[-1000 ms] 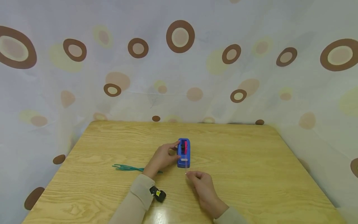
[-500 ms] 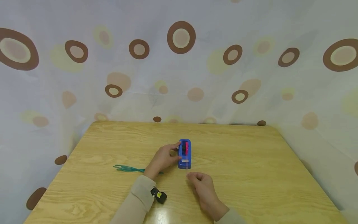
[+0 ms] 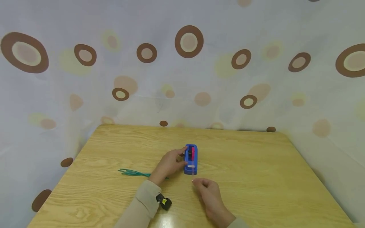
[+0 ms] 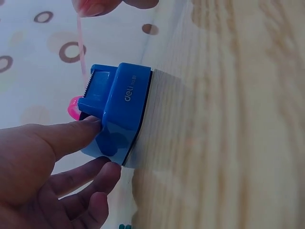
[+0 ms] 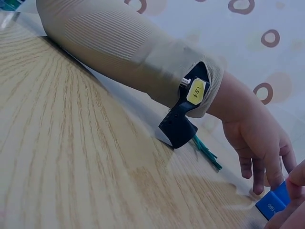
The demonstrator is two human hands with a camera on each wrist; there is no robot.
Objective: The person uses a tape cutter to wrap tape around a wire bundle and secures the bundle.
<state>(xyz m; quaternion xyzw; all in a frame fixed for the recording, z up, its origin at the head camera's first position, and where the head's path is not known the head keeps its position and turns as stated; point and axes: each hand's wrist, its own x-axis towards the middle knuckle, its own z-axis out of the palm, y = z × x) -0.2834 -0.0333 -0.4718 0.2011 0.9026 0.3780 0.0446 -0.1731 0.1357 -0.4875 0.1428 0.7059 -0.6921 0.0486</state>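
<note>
A blue tape dispenser [image 3: 195, 169] stands on the table with a pink wheel [image 3: 193, 154] in its well. My left hand [image 3: 168, 163] grips it from the left side; in the left wrist view the thumb lies by the toothed cutter [image 4: 88, 86] and the fingers curl beside the body. From the wheel a narrow clear strip of tape [image 4: 81, 50] runs past the cutter to my right hand [image 3: 210, 194]. That hand pinches the strip's end between thumb and index finger, just in front of the dispenser. In the right wrist view the pinch is partly cut off by the frame edge.
Several thin green twist-tie-like strands [image 3: 132, 172] lie in a bundle left of the dispenser, partly hidden behind the left wrist. A black camera [image 3: 163, 202] is strapped to the left cuff. The wooden table [image 3: 251, 164] meets a patterned curtain [image 3: 199, 114] at the back.
The head view has shifted a little, so everything appears slightly lower and further right. Both hands, the tape strip and the dispenser keep about the same places relative to each other.
</note>
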